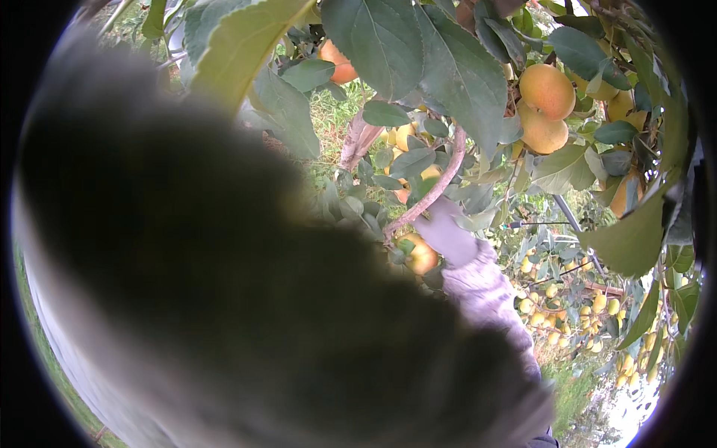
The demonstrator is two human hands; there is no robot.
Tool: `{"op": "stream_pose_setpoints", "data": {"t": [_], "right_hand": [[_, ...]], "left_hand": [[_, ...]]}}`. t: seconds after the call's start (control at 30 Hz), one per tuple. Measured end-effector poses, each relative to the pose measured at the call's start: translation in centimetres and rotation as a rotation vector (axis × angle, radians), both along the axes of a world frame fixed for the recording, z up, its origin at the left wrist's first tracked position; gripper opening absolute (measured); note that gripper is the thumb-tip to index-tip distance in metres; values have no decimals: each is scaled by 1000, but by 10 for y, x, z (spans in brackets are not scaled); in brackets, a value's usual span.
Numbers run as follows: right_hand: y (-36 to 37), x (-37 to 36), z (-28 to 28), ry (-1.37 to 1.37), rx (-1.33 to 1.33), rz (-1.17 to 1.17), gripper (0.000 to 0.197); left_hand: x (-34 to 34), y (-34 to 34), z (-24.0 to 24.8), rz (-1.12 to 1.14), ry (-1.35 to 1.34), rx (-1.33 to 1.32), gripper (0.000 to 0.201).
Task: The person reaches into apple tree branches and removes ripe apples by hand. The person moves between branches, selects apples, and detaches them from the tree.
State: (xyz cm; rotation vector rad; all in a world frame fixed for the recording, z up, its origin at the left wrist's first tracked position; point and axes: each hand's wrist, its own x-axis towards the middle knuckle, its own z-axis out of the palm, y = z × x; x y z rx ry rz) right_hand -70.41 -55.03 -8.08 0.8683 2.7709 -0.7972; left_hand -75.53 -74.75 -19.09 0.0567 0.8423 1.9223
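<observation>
In a light grey-purple glove, my right hand point(448, 237) reaches up among the branches of an apple tree. A pale patterned sleeve point(489, 295) covers that forearm. The hand is nearest to a yellow-red apple point(420, 254) and a curved bare branch point(441, 187). Leaves and blur hide its fingers, so I cannot see whether they hold anything. A large dark blurred shape point(284, 313), very close to the camera, covers the lower left and middle; what it is I cannot make out. My left hand is not visible.
Two orange-yellow apples point(547, 92) hang together at the upper right, and another apple point(340, 62) shows at the top. Broad green leaves point(463, 75) hang in front. Farther back, several yellow apples point(553, 317) crowd another tree, beside a thin grey pole point(569, 214).
</observation>
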Motion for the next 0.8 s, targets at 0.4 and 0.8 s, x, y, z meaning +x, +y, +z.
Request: {"op": "stream_pose_setpoints", "data": {"t": [0.4,0.8], "right_hand": [[-56,43,-4,337,73,186,20],[-34,91,-26,213,484,-154,34]], "left_hand": [[14,6,15,259,167,-194,17],[62,-66,18,33,445,-272,67]]}}
